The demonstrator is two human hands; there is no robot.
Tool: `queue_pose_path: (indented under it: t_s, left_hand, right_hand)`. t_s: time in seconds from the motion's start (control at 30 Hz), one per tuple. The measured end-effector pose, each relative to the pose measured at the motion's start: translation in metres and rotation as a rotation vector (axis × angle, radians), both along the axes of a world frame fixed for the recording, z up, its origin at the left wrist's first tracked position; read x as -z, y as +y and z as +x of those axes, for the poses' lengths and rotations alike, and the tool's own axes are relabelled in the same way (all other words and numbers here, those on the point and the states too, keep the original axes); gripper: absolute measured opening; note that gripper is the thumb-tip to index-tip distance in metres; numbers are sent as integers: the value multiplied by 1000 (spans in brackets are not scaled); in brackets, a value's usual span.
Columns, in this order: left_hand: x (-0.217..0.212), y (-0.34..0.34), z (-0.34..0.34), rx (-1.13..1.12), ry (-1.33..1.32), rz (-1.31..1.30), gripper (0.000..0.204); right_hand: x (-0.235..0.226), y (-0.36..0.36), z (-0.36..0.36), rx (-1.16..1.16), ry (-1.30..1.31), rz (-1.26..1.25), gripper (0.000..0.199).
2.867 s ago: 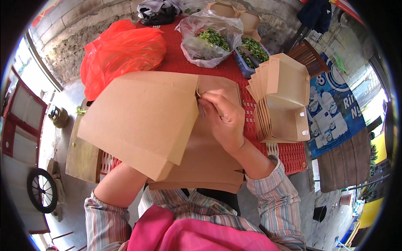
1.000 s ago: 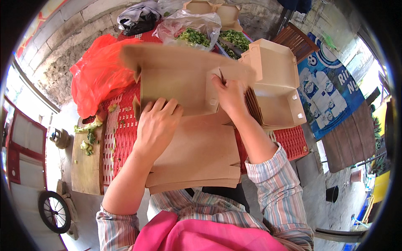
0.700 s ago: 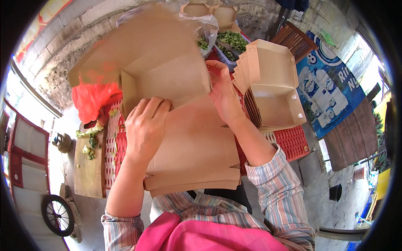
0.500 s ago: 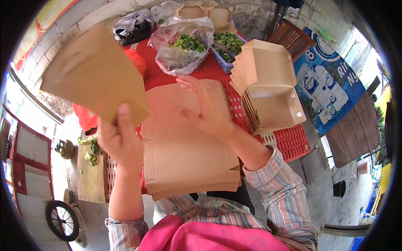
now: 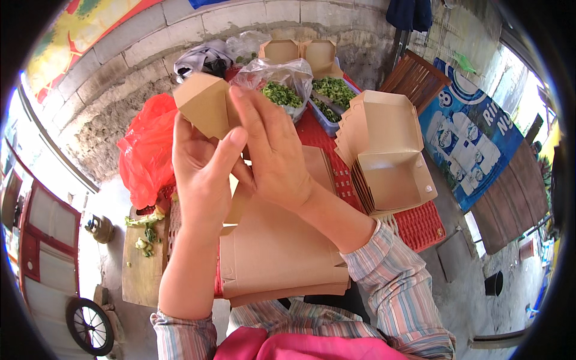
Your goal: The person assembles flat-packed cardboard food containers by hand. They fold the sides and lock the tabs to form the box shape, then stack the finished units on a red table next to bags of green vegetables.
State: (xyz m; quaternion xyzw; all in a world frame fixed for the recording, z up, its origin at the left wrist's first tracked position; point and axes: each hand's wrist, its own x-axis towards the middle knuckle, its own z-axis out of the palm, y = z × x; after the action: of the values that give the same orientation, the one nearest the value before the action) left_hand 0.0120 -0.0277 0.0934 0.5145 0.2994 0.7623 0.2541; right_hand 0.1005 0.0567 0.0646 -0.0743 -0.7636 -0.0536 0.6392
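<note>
Head view: taking the flat stack [image 5: 282,252] of brown cardboard blanks as the landmark, the wheel [image 5: 90,327] sits far to its left at the lower edge, with a wooden board [image 5: 141,270] of green scraps just left of the stack and a red bag [image 5: 147,156] up and left of it.

Above the stack, both hands are raised together on one blank [image 5: 207,105]. The left hand [image 5: 201,174] grips it from the near side, thumb up along its edge and fingers curled behind. The right hand [image 5: 273,150] lies pressed flat against it, fingers straight and together, pointing up. The blank shows only as a folded corner over the fingertips; the rest is hidden behind the hands.

Half a second ago the left hand held the blank out wide to the left as an open sheet, and the right hand hovered spread over the stack. Now the sheet is drawn in to the middle and doubled, so the folding into a box looks to have begun, not finished.

Beyond the stack, a clear bag of greens [image 5: 282,90] and a blue tray [image 5: 327,111] of more greens rest on the red table [image 5: 420,222]. Right of the stack stands a nested row of finished boxes [image 5: 390,156], lids open.
</note>
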Motion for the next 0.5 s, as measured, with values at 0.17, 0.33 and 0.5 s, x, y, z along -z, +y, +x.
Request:
queue_pose_path:
  t_s: [0.17,0.33,0.5]
  left_hand:
    - [4,28,-22,-160,-144,0,18]
    - [-2,43,-34,-220,-120,-59,18]
    - [-24,45,-41,-209,-94,-179,25]
  right_hand:
    - [-5,8,-7,168,-124,93,60]
    - [0,17,-9,228,-127,64,50]
    - [-1,29,-1,203,-118,-4,41]
